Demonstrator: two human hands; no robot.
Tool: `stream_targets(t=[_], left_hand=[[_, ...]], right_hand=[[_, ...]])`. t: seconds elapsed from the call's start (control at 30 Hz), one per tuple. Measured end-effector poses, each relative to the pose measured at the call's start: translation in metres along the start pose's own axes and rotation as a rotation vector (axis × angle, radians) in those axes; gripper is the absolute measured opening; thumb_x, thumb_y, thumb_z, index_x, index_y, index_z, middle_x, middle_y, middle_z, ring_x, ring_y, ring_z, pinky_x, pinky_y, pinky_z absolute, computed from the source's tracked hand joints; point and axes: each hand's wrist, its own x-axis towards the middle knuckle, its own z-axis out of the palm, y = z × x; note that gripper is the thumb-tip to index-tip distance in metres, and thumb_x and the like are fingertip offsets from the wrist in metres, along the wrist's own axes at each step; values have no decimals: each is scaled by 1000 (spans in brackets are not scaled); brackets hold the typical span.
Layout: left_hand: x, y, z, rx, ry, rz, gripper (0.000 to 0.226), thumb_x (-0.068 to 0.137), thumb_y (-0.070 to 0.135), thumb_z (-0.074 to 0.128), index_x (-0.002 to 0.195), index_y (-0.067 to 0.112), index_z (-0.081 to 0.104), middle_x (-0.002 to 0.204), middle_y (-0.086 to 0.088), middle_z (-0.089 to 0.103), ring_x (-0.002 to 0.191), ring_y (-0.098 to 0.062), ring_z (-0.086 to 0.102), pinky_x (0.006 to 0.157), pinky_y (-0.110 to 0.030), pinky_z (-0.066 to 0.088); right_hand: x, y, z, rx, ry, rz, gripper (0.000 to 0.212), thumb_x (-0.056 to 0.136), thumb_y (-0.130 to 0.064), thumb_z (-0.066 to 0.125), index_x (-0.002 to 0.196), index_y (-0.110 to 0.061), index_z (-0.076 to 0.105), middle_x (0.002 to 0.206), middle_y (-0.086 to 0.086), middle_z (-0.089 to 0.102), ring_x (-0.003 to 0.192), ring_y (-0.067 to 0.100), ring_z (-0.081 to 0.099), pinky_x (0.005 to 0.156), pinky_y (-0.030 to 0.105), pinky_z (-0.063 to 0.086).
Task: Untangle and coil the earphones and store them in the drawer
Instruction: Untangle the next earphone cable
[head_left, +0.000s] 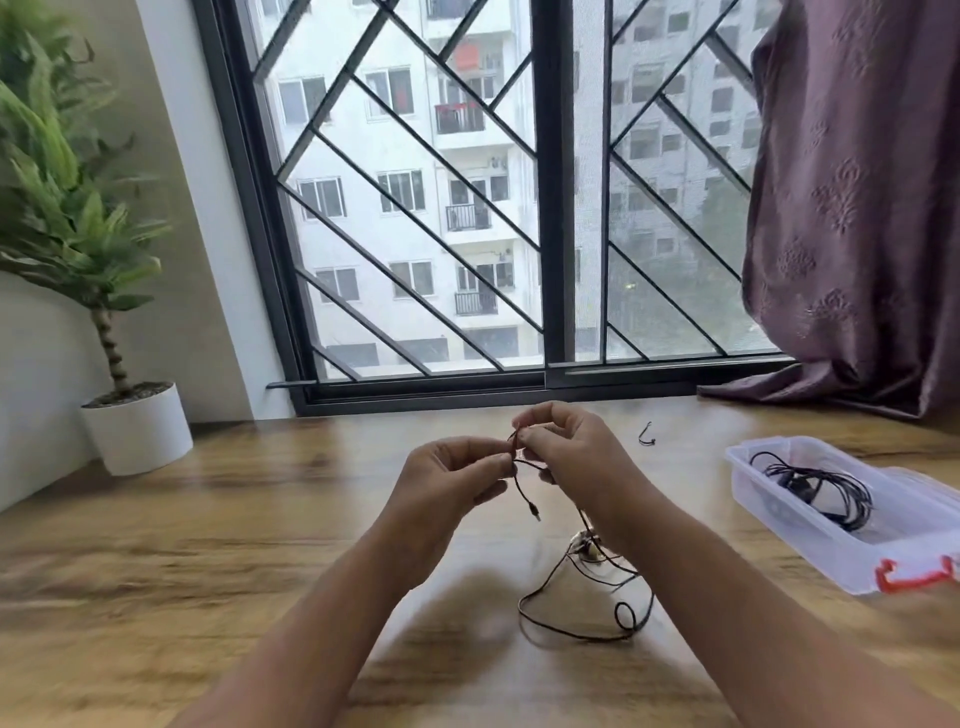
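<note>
1. Your left hand (447, 480) pinches the earphones (525, 496) cable between curled fingertips, above the table (234, 519).
2. Your right hand (566, 447) pinches the same cable just beside it, fingers curled.
3. The plug dangles below your hands, and the remaining cable loops on the table under your right wrist.

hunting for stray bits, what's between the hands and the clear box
Head view: a small curled black piece lies on the table there; the rest is bare.
</note>
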Motion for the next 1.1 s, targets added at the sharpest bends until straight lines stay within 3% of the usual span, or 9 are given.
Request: stream_targets(t=[0.13, 0.2, 0.37, 0.47, 0.6, 0.73, 0.83, 0.93, 1.1], left_hand=[[0, -2, 0, 65, 53, 38, 28, 75, 16, 83, 98, 2, 76, 85, -7, 74, 81, -11, 66, 75, -21, 55], [2, -4, 0, 96, 108, 74, 21, 80, 11, 80, 96, 0, 75, 82, -8, 72, 79, -12, 63, 73, -19, 54], [1, 0, 0, 101, 83, 124, 19, 84, 4, 75, 101, -2, 76, 98, -19, 74, 83, -15, 68, 79, -25, 58], [0, 1, 2, 125, 71, 132, 17, 89, 0, 69, 104, 0, 76, 110, -13, 69, 80, -16, 68, 78, -32, 60], [1, -2, 3, 145, 81, 143, 18, 93, -5, 63, 100, 4, 78, 104, -6, 68, 78, -17, 69, 72, -33, 61], [4, -4, -4, 176, 231, 176, 16, 87, 1, 73, 89, 15, 80, 85, -1, 75, 75, -13, 66, 68, -27, 58], [7, -6, -9, 231, 343, 238, 13, 85, 5, 76, 91, 16, 71, 83, 4, 72, 73, -10, 62, 71, -35, 56], [9, -6, -13, 244, 417, 283, 19, 87, 5, 73, 96, 19, 64, 88, 0, 68, 74, -10, 59, 71, -34, 54], [11, -7, -16, 346, 516, 317, 21, 92, 7, 64, 94, 26, 74, 91, 5, 71, 83, -12, 63, 74, -28, 49]], right_hand=[[-1, 2, -1, -31, -5, -78, 4, 93, -22, 68, 95, -21, 72, 88, 2, 78, 81, 13, 72, 77, 33, 56], [-1, 2, 1, -63, -15, -124, 10, 91, -31, 71, 92, -21, 71, 83, 0, 77, 71, 7, 69, 68, 31, 52], [-2, 2, 1, -168, -46, -125, 35, 79, -53, 72, 91, -21, 70, 80, -3, 79, 76, 8, 72, 70, 30, 49], [1, 2, -3, -85, -52, -66, 29, 81, -44, 80, 92, -19, 71, 84, 0, 80, 82, 11, 74, 74, 31, 53], [0, 1, -7, -28, -14, -15, 26, 79, -34, 87, 92, -19, 71, 84, 0, 79, 81, 8, 75, 75, 26, 57], [1, -2, -8, -25, -30, 16, 12, 86, -29, 75, 96, -22, 72, 83, -7, 74, 76, 3, 66, 65, 17, 49], [1, -7, -6, 187, -148, 105, 10, 94, -17, 64, 101, -16, 70, 75, -3, 62, 68, 8, 59, 68, 24, 49], [-3, -12, -2, 401, -290, 233, 13, 97, -10, 60, 106, -10, 69, 67, -3, 53, 55, 9, 51, 59, 26, 53], [-10, -17, -3, 406, -469, 435, 23, 95, -25, 69, 112, -10, 67, 64, -7, 31, 46, 4, 25, 41, 16, 23]])
